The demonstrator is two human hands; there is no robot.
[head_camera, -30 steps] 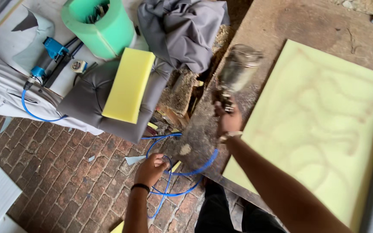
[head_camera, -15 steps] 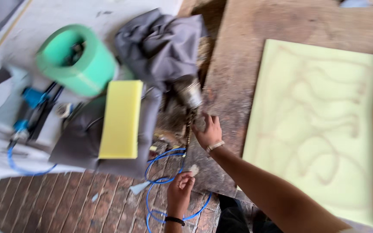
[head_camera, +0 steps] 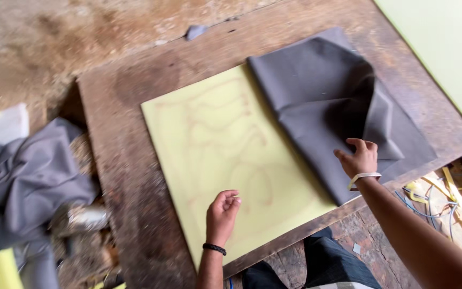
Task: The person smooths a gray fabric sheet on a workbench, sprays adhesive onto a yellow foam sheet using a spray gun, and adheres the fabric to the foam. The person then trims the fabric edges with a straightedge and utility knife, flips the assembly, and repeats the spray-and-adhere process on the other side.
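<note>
A pale yellow foam sheet [head_camera: 217, 144] streaked with brownish glue lies on a worn wooden board [head_camera: 118, 176]. A grey fabric piece [head_camera: 327, 96] covers the sheet's right part, with one flap folded up. My right hand [head_camera: 358, 157] rests on the fabric's near edge, fingers spread, a white band on the wrist. My left hand [head_camera: 222, 214] hovers over the foam's near edge, fingers loosely curled, holding nothing, a black band on the wrist.
More crumpled grey fabric [head_camera: 25, 182] lies at the left beside a blurred metal spray gun [head_camera: 84, 218]. Another pale foam panel [head_camera: 445, 48] fills the upper right. Yellow strips and blue cords [head_camera: 450, 200] lie on the brick floor at the right.
The view swung right from the floor clutter to the board. My right hand let go of the spray gun, which lies at the left, and moved to the grey fabric.
</note>
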